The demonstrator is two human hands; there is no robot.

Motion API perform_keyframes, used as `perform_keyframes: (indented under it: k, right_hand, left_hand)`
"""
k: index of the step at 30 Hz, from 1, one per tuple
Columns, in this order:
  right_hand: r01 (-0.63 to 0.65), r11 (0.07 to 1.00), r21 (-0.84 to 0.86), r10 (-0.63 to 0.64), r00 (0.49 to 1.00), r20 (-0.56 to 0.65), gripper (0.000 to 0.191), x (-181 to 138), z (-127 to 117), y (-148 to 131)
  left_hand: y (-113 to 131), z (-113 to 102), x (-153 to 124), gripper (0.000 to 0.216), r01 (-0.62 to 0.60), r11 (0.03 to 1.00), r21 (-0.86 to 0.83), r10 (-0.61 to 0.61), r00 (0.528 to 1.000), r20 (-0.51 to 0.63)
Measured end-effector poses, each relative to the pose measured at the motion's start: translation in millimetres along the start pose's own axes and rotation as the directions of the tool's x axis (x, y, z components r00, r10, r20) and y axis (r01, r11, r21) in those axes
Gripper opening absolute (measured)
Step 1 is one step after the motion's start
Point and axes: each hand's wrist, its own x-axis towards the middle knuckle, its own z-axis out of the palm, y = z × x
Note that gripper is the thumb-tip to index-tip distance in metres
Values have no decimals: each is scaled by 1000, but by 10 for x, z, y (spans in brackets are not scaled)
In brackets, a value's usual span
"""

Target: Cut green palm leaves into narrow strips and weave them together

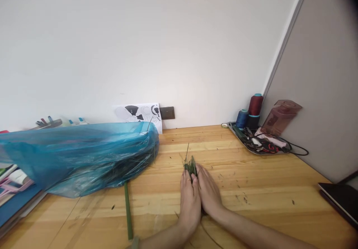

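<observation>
Near the middle of the wooden table, my left hand [190, 198] and my right hand [208, 189] press together from both sides. Between them is a bundle of thin green plant strands [191, 166], its uneven tips sticking out past my fingertips. One long stem rises above the rest. My palms hide most of the bundle. A thin strand trails from under my wrists toward the front edge. To the left, a flat green leaf strip [128, 211] lies on the table, its far end at the blue plastic bag [84, 155]. Dark plant matter shows through the bag.
On the right, a tray [260, 152] holds thread spools [256, 105], tools and a cable beside a pinkish clear container [283, 116]. A dark flat object [337, 204] lies at the right edge. A printed sheet [140, 114] leans against the wall. Plant scraps dot the table [260, 200].
</observation>
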Motion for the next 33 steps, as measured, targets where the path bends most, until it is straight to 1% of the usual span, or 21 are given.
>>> perform_keyframes:
  k: [4,6,8,10,11,14,16,20,24,29,33]
  right_hand:
    - [25,999,29,-24,1000,-11,47,-27,22,-84]
    - [48,998,33,-47,999,-23,45,-31,5,-107]
    - [69,997,34,-68,997,-38,43,-34,-9,-137]
    - [77,996,35,-75,996,-57,42,-38,-11,-176]
    - [75,997,35,-73,995,-66,42,-39,-8,-196]
    - [62,997,37,-59,995,-86,40,-35,9,-244]
    - [62,997,39,-58,994,-92,39,-25,8,-256]
    - [85,996,40,-81,993,-86,36,11,-28,-250]
    - [94,994,51,-89,993,-83,33,42,-39,-248]
    - [46,993,107,-35,994,-99,36,82,24,-244]
    - [-13,979,204,33,995,-94,31,173,93,-196]
  left_hand:
    - [64,-2,5,55,52,994,-99,-57,997,-44]
    - [63,-25,7,52,47,987,-152,-56,997,-55]
    - [50,-44,2,49,31,966,-256,-48,997,-60]
    - [45,-52,-5,44,41,922,-384,-79,993,-84]
    - [51,-50,-4,42,60,894,-445,-118,988,-102]
    - [98,-18,29,34,115,784,-609,-275,945,-175]
    - [136,20,75,30,106,728,-678,-328,921,-209]
    - [186,88,157,32,74,682,-728,-355,903,-240]
    - [205,96,163,36,54,634,-772,-375,894,-246]
    - [194,62,217,37,76,589,-805,-412,884,-218]
    - [174,73,332,39,120,586,-801,-432,883,-183]
